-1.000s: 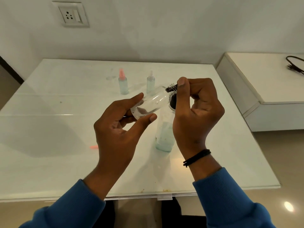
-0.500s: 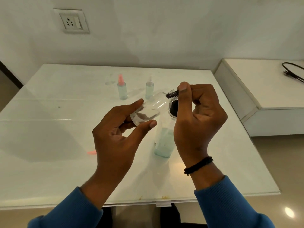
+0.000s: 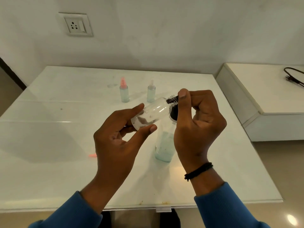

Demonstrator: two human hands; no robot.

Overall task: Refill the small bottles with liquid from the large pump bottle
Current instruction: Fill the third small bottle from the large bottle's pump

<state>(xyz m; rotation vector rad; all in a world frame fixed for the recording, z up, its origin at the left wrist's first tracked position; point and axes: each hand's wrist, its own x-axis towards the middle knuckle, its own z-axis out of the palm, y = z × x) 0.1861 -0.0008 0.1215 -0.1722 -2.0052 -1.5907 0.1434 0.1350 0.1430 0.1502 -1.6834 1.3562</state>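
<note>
Left hand: my left hand (image 3: 118,142) held a small clear bottle (image 3: 153,115) by its base, thumb and fingers curled round it, the bottle tilted with its neck up and to the right.
Right hand: my right hand (image 3: 197,122) pinched a black cap (image 3: 172,100) at the threaded neck of that bottle, thumb on top, the other fingers curled.
Large bottle: a tall clear bottle (image 3: 164,148) stood upright on the surface (image 3: 49,145) under my right hand, bluish liquid filling its lower part; its dark top showed just below the small bottle's neck.
Far bottles: a pink-capped spray bottle (image 3: 123,91) and a clear-capped spray bottle (image 3: 151,92) stood upright near each other, well behind my hands, both with pale blue liquid.
Other: a pink cap-like piece (image 3: 92,155) lay on the surface left of my left wrist; a black cable (image 3: 292,76) lay on the low white ledge (image 3: 263,96) to the right; a wall socket (image 3: 75,24) sat above.
</note>
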